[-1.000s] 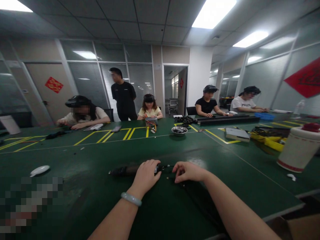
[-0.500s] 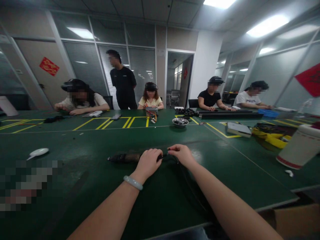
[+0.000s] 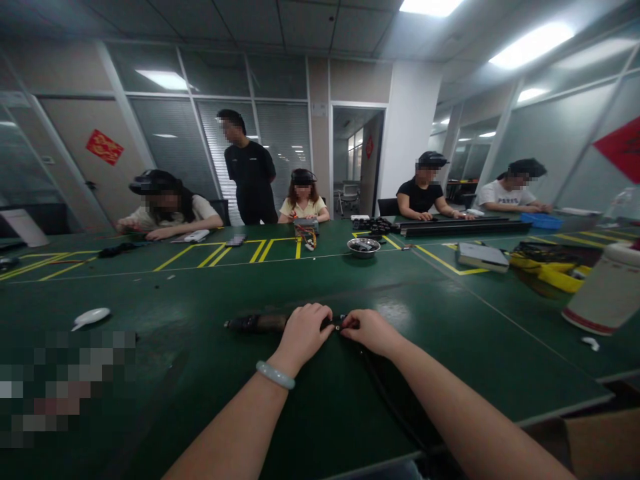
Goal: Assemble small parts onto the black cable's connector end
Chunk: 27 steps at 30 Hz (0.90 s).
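A long dark tool with a brownish grip, shaped like an electric screwdriver, lies on the green table with its tip to the left. My left hand is closed over its right end, and a pale bangle circles that wrist. Close beside it, my right hand is closed in a pinch near a small shiny spot at the tool's end. A black cable runs from under the right fingers toward the table's front edge. My fingers hide the join between cable and tool.
A white spoon-like piece lies to the left. Ahead stands a metal bowl of dark parts. To the right are a silver box, a yellow tray and a white container. Several people are across the table.
My right hand has lowered slightly and its fingers have come nearer to my left fingertips. The left hand keeps its hold. The whole view has shifted a little.
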### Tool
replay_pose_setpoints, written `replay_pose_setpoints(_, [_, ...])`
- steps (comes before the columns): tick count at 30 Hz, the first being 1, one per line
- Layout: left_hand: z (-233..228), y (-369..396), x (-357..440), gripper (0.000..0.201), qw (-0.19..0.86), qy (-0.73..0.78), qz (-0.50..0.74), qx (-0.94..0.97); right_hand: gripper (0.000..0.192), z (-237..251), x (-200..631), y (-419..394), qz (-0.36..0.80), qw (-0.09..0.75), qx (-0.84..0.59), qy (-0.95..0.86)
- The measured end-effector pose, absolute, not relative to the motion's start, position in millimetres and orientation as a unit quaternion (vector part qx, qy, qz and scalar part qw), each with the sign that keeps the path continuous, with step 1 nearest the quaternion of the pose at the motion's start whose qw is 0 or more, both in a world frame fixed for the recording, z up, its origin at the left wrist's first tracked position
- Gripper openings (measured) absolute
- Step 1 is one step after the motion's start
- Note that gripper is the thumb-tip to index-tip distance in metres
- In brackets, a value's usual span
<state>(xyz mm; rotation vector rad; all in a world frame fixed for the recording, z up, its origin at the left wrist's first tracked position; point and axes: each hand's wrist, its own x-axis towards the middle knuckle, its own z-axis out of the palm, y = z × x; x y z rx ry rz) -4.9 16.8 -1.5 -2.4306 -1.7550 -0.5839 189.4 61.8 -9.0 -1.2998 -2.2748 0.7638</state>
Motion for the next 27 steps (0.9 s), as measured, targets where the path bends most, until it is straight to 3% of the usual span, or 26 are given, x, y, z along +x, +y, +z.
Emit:
replay_pose_setpoints(13, [4, 14, -3, 0.009, 0.042, -0.576, -0.183, -0.796, 0.016, -6, 192, 62, 0.238, 0.170, -0.466, -0.835])
replay_pose_setpoints(27, [5, 8, -10, 0.014, 0.006, -0.555, -0.198, -0.808, 0.005, -8, 180, 55, 0.129, 0.244, -0.508, -0.816])
